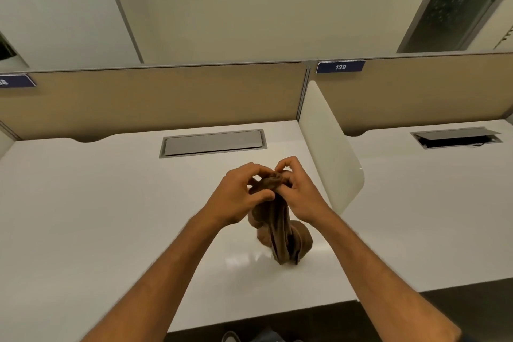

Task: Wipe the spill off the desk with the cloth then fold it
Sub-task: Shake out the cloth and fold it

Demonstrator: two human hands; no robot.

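**deskjockey:** Looking at this one, the person has both hands up over the white desk (97, 203), pinching the top of the brown cloth (280, 228). Left hand (238, 197) and right hand (299, 197) are close together, fingers closed on the same bunched bit of fabric, and the rest hangs down in a twisted rope. Bottom end looks like it's touching or just about touching the desk, hard to say which.

**wipeguy:** Yeah, and that's the snag imo. Both hands are on one wad, not on two separate corners. If they pull apart from that grip, the cloth probably stays twisted and the fold comes out lumpy.

**deskjockey:** Could also slip out. It's a fingertip pinch, and a damp cloth is heavier than it looks.

**wipeguy:** Is it damp though? Can't see any spill on the desk, just some glare near the cloth's lower end. Can't tell if the wiping is finished.

**deskjockey:** Fair. Other risk: a dragging tail smears whatever it picked up back onto the surface. The divider panel (330, 147) is just beside the right hand too, so spreading wide might bump it.
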